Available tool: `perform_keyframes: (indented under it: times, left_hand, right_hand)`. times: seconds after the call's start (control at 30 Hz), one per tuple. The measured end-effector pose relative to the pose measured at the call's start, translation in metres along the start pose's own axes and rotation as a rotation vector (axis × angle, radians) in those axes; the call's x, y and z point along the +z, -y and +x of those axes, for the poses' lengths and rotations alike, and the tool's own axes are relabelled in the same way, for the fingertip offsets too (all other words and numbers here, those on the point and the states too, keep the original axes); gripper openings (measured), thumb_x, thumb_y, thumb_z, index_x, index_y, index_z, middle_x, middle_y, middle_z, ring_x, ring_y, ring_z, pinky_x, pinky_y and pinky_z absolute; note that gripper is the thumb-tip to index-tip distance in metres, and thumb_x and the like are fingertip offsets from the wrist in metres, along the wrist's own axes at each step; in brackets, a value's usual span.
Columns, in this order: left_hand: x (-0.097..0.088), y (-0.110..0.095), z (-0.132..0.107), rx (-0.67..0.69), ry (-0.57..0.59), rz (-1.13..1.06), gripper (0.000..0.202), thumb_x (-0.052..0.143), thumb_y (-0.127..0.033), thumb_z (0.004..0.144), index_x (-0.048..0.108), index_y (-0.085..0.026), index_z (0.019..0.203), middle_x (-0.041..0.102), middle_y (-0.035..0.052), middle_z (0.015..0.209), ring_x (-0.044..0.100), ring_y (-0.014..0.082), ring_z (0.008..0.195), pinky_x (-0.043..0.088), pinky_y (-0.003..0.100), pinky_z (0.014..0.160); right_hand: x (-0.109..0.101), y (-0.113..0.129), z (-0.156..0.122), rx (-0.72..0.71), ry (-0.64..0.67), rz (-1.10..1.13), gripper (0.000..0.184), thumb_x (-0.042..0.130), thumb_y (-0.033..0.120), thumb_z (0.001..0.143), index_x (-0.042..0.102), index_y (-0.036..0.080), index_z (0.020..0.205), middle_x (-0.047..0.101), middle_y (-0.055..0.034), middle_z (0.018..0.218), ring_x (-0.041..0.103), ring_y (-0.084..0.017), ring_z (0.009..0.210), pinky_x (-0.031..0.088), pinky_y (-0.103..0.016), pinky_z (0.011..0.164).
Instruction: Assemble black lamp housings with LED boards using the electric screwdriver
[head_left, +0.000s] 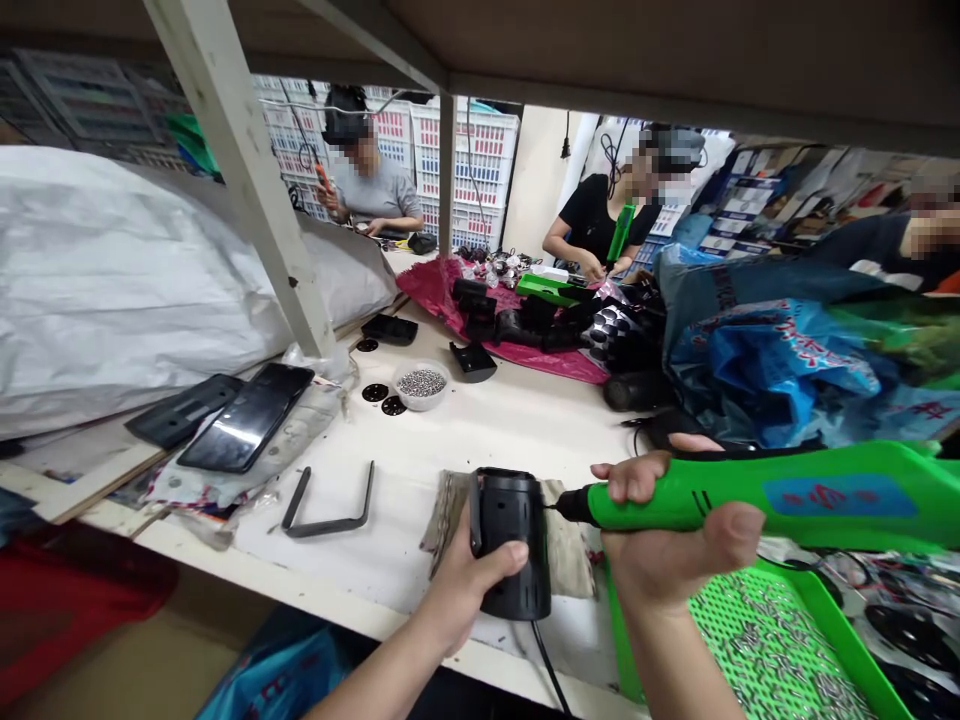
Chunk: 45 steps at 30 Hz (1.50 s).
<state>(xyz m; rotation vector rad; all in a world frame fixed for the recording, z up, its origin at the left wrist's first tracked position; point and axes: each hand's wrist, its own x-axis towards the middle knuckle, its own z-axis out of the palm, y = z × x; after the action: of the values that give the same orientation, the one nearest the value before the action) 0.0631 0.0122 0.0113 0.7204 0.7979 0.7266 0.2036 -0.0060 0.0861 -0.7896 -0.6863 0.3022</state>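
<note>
Black housing stands on a grey cloth at the near edge of the worktop. The left hand has its grip closed round the lower side. The right hand, grip wrapped tight on a green power driver, presses the bit into the housing's right flank. Steadied by one hand only, the housing could twist or skid on the cloth. If the bit slipped, it might gouge the shell or jab the nearby thumb.

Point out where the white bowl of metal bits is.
In the head view, the white bowl sits left of centre on the table, beside two black discs.
</note>
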Motion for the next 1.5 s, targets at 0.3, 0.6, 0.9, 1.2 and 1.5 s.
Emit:
perform_keyframes:
  times: [0.3,0.6,0.9,1.2,1.5]
  left_hand:
    - [0.008,-0.002,0.007,0.025,0.034,-0.016,0.079,0.079,-0.034,0.063,0.045,-0.022,0.134,0.069,0.0061,0.105,0.060,0.0258,0.102,0.043,0.038,0.093]
    - [0.004,-0.002,0.012,0.107,0.112,0.105,0.060,0.075,-0.032,0.067,0.050,-0.020,0.120,0.064,0.0050,0.108,0.056,0.0262,0.106,0.040,0.038,0.095]
    - [0.007,-0.006,0.009,0.075,0.066,0.156,0.053,0.075,-0.030,0.064,0.053,-0.020,0.111,0.061,0.0013,0.091,0.056,0.0230,0.092,0.042,0.034,0.084]
    - [0.005,-0.006,0.011,-0.033,-0.017,-0.099,0.064,0.076,-0.033,0.064,0.051,-0.022,0.122,0.066,0.0045,0.101,0.060,0.0249,0.099,0.046,0.037,0.089]
    - [0.009,0.002,0.011,0.036,-0.090,-0.089,0.076,0.077,-0.032,0.066,0.043,-0.024,0.134,0.067,0.0050,0.104,0.061,0.0262,0.103,0.049,0.036,0.087]
  right_hand:
    - [0.025,0.031,-0.007,-0.106,0.085,-0.026,0.049,0.058,0.070,0.072,0.057,0.028,0.097,0.049,0.0094,0.050,0.045,-0.012,0.041,0.048,-0.032,0.051]
    - [0.041,-0.003,-0.009,-0.007,0.237,0.005,0.044,0.064,0.063,0.069,0.057,0.025,0.089,0.052,0.0085,0.050,0.047,-0.013,0.040,0.050,-0.033,0.051]
    - [0.041,-0.005,0.001,0.087,0.266,0.013,0.043,0.064,0.063,0.065,0.056,0.025,0.084,0.050,0.0081,0.050,0.045,-0.012,0.038,0.046,-0.030,0.043]
    - [0.002,0.034,-0.009,-0.078,0.170,-0.094,0.049,0.054,0.067,0.077,0.060,0.028,0.105,0.053,0.0074,0.051,0.045,-0.013,0.043,0.047,-0.032,0.050]
    - [-0.018,0.027,-0.028,-0.130,0.184,-0.117,0.049,0.061,0.065,0.074,0.060,0.027,0.104,0.056,0.0052,0.056,0.048,-0.015,0.045,0.048,-0.035,0.050]
